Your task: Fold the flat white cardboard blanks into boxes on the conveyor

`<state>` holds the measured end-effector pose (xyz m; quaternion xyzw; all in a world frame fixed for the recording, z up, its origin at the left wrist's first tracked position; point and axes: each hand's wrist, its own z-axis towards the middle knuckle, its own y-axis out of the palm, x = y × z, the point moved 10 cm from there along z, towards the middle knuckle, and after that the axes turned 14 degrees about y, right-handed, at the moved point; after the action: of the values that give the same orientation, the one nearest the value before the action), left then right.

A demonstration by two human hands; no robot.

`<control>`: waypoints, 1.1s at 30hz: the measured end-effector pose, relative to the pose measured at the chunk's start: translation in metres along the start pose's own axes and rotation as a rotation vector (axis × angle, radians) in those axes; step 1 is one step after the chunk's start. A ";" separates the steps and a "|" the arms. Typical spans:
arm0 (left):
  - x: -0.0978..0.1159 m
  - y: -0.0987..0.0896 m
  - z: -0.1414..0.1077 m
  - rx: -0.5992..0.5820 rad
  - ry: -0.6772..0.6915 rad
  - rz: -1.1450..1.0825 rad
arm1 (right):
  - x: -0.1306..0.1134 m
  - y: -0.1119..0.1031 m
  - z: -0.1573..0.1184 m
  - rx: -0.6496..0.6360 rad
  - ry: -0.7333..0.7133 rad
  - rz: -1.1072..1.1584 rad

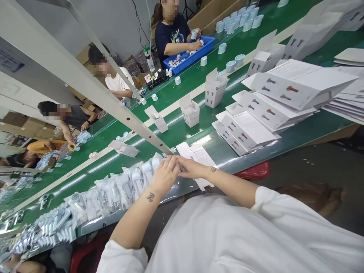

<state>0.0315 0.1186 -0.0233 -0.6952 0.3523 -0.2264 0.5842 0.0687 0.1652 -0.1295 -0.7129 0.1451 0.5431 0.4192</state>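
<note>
Meeting, left hand (166, 175) and right hand (191, 168), grip of fingers (170, 161) unclear, blue tray (193, 59) holding white parts (178, 59)

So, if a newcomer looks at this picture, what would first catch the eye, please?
Probably the left hand and right hand, meeting near the middle; whatever lies between them is hidden. The piled white boxes stand out on the green table to their right, and the row of bagged devices to their left. At the top, the bright blue tray in front of a co-worker also draws attention.
</note>
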 end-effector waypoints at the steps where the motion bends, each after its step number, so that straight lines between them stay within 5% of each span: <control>1: -0.001 0.000 -0.005 0.037 -0.021 0.022 | 0.002 -0.001 0.000 -0.007 0.025 -0.009; 3: -0.002 0.012 -0.013 0.051 -0.070 0.031 | 0.005 -0.002 0.001 -0.016 0.061 -0.033; 8: 0.018 0.077 -0.011 -0.125 -0.002 -0.104 | 0.005 -0.002 0.000 -0.043 0.043 -0.002; 10: 0.011 0.086 -0.003 -0.113 -0.095 -0.127 | 0.003 0.000 0.001 -0.056 0.053 0.023; 13: -0.008 0.092 0.011 -0.114 -0.267 -0.157 | 0.000 0.000 0.001 -0.066 0.078 0.068; 15: -0.012 0.091 0.017 -0.133 -0.256 -0.183 | 0.006 -0.006 0.001 -0.073 0.096 0.150; 17: -0.016 0.081 0.007 -0.130 -0.215 -0.205 | 0.032 -0.023 -0.002 0.001 0.194 0.282; 19: -0.033 0.058 -0.029 -0.073 -0.250 -0.220 | 0.083 -0.044 -0.012 0.209 0.427 0.339; 22: -0.086 0.001 -0.125 0.136 -0.397 -0.211 | 0.155 -0.054 -0.049 0.477 0.896 0.039; 24: -0.135 -0.030 -0.193 0.252 -0.498 -0.185 | 0.172 -0.037 -0.064 0.480 1.101 -0.209; 26: -0.193 -0.035 -0.243 0.226 -0.627 -0.081 | 0.173 -0.017 -0.068 0.452 1.212 -0.368; 29: -0.279 0.016 -0.266 -0.053 -0.782 0.018 | 0.165 -0.001 -0.058 0.438 1.267 -0.445; 33: -0.348 0.120 -0.240 -0.287 -0.804 -0.036 | 0.173 -0.012 -0.047 0.495 1.250 -0.411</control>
<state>-0.3952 0.2163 -0.0545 -0.8086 0.1123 0.1038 0.5682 0.1709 0.1793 -0.2766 -0.7881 0.3407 -0.1076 0.5013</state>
